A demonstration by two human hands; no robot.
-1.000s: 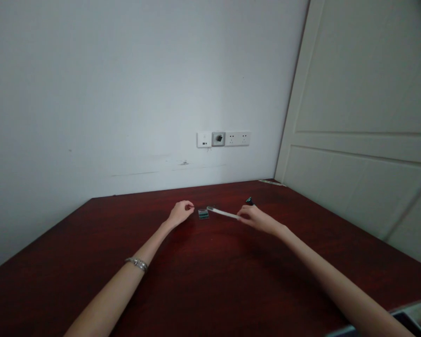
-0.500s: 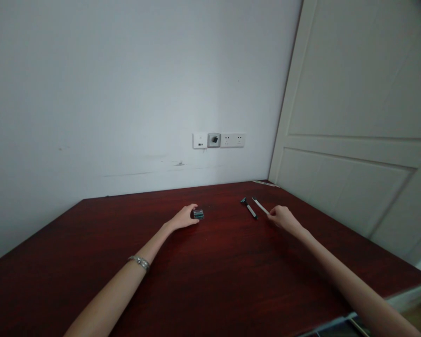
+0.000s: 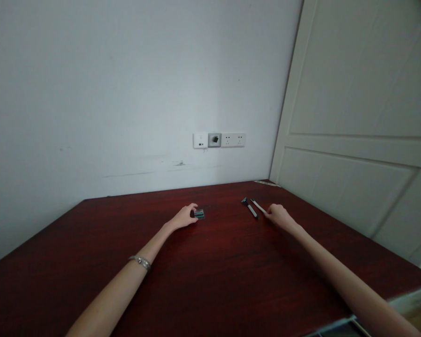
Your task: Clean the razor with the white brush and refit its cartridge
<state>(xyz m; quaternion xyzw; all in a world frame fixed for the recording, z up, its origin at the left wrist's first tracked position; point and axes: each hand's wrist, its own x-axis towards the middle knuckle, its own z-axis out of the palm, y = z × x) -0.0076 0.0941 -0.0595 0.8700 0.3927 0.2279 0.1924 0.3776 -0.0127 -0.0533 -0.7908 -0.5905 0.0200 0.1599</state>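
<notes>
My left hand (image 3: 184, 217) rests on the dark red table (image 3: 210, 271), its fingertips curled against a small green and clear pack (image 3: 199, 214). My right hand (image 3: 278, 216) lies further right, fingers closed on the near end of a thin white stick (image 3: 257, 205) that lies on the table. A dark razor-like tool (image 3: 249, 207) sits just left of the white stick, untouched. A metal bracelet (image 3: 140, 261) is on my left wrist.
A white wall with a row of sockets (image 3: 219, 140) stands behind the table. A pale panelled door (image 3: 354, 131) borders the table's right side. A thin strip (image 3: 264, 183) lies at the far right corner.
My right hand carried the white stick from beside the pack over to the right and laid it next to the dark tool. My left hand closed in on the pack.
</notes>
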